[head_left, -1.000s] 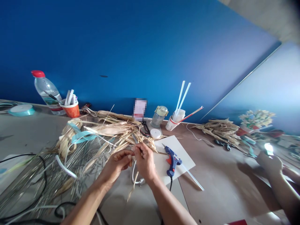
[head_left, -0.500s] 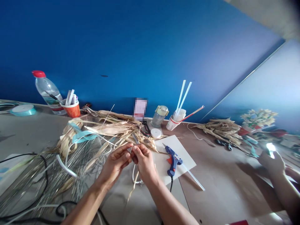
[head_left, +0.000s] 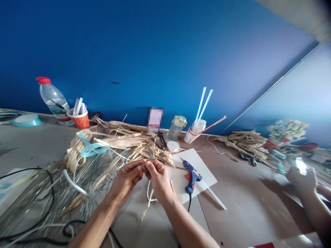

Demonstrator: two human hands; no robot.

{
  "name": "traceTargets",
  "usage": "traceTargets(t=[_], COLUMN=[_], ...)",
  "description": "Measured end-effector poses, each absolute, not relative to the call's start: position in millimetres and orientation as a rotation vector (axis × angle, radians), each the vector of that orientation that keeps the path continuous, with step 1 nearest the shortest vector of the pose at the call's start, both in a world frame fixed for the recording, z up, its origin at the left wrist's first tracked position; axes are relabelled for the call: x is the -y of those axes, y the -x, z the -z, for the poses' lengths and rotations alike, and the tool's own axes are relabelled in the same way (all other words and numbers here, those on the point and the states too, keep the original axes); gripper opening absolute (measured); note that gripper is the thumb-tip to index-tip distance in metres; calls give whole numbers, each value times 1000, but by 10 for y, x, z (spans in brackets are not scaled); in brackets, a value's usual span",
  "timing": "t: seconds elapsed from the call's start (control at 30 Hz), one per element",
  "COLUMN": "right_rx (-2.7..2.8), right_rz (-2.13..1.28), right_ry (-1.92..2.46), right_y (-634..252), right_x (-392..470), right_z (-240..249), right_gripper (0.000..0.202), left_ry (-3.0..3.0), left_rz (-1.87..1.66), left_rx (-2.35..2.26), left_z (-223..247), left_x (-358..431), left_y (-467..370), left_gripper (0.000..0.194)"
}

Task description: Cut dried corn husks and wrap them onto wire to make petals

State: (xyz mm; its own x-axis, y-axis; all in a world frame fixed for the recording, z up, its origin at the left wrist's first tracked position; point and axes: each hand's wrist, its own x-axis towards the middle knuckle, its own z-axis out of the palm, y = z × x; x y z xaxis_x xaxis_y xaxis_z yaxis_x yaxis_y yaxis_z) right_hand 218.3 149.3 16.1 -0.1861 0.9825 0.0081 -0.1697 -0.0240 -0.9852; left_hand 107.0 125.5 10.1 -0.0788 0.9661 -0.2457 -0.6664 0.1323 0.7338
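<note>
My left hand [head_left: 127, 181] and my right hand [head_left: 158, 177] meet at the centre, fingertips pinched together. What they pinch is too small to make out. A pale dried strip [head_left: 146, 210] hangs below my right hand, beside a white loop of cord [head_left: 148, 193]. Just behind my fingers lie dried husks [head_left: 129, 142] and partly hidden scissors [head_left: 150, 151]. To the right, a blue glue gun [head_left: 192, 176] with a clear glue stick rests on a white sheet [head_left: 207, 172]. Many thin wires [head_left: 85, 186] spread to the left of my hands.
Along the blue wall stand a bottle [head_left: 53, 100], an orange cup [head_left: 80, 120], a glass jar [head_left: 177, 126] and a white cup [head_left: 190, 136] of glue sticks. Black cable [head_left: 51, 193] curves at left. Another person's hand [head_left: 301, 179] is at far right, near a husk pile [head_left: 245, 143].
My hands stay pinched together and have shifted only slightly; the fingertips sit a little closer. The view has moved very slightly.
</note>
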Motion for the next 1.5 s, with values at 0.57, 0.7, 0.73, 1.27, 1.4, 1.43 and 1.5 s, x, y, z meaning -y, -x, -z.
traceTargets(t=[0.57, 0.7, 0.73, 1.27, 1.4, 1.43, 1.5], right_rx=[2038, 2209, 2230, 1858, 2110, 2181, 2343], right_rz=[-565, -309, -249, -766, -778, -753, -685], right_ry=[873, 907, 921, 1086, 1066, 1055, 1031], right_y=[-2444, -2471, -2470, -2475, -2424, -2416, -2409], right_x=[-1574, -1572, -1569, -1705, -1739, -1754, -1790], right_z=[-374, -365, -361, -269, -211, -196, -182], right_gripper=[24, 22, 22, 18, 24, 26, 29], left_ry=[-724, -739, -735, -589, -659, -681, -712], left_rz=[-1298, -1277, -1278, -1409, -1309, -1282, -1250], left_rx=[-955, -969, -964, -977, -1036, -1057, -1097], left_z=[-23, 0, 1, -73, -8, 15, 54], left_x=[-1271, -1283, -1283, -1338, -1373, -1385, -1405], left_y=[-1055, -1043, -1044, -765, -730, -728, -722], left_gripper=[18, 17, 16, 28, 28, 29, 30])
